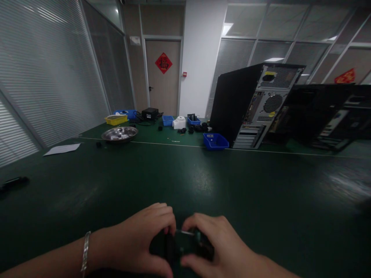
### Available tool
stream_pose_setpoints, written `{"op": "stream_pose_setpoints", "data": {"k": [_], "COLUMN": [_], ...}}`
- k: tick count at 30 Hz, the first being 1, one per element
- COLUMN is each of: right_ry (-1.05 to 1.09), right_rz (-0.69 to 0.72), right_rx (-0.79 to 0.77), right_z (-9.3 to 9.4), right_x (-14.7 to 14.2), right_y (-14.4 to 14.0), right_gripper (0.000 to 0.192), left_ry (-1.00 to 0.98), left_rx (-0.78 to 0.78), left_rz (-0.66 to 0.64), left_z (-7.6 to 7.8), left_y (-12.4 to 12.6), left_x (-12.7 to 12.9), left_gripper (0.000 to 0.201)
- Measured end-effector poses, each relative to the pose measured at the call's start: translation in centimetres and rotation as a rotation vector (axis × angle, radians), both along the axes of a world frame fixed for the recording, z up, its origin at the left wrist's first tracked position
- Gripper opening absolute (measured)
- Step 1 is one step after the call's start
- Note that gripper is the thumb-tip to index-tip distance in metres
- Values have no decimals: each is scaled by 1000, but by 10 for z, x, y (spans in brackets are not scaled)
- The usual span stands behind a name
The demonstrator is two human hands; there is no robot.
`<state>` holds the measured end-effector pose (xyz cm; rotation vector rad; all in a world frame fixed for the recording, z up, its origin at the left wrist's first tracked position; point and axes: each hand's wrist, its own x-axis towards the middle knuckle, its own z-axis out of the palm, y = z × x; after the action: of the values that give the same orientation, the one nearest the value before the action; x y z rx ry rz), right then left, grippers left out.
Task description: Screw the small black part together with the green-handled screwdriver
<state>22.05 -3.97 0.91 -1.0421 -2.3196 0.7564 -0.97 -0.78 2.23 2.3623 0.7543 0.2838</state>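
At the near edge of the green table, your left hand and right hand close together on a small dark part, fingers curled tight around its two ends so that the hands almost meet. The part sits low on the table just in front of you, mostly hidden by your knuckles; a thin pale strip shows along its top edge between your thumbs, and what kind of part it is cannot be told. A silver bracelet circles your left wrist.

Well beyond your hands, across a pale line on the table, a black computer tower stands tilted with its grey rear panel facing you, and a blue bin sits just beside its base. More dark cases lie to the right of it. To the left, a round metal bowl holds small bits, with a yellow tray behind it and a sheet of paper nearer the window blinds. Further blue bins, a white object and loose black pieces are scattered near the table's far end. A door with a red diamond sign closes the back wall.
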Motion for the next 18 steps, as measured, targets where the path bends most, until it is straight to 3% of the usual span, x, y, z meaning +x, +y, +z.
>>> {"op": "stream_pose_setpoints", "data": {"k": [3,8,13,18], "right_ry": [-143,-212,-77,197], "right_rz": [79,82,1,-156], "right_rx": [71,85,46,85], "right_z": [-3,-4,-4,-6], "right_x": [-3,-4,0,3], "right_y": [-1,-2,-3,0], "right_gripper": [36,21,17,14], "left_ry": [12,-36,-227,-462], "left_rx": [-31,-118,-346,-664], "left_rz": [11,92,237,237], "left_z": [4,7,-3,-12], "left_y": [-1,-2,1,0], "left_x": [1,3,5,9], "left_gripper": [38,30,36,38]}}
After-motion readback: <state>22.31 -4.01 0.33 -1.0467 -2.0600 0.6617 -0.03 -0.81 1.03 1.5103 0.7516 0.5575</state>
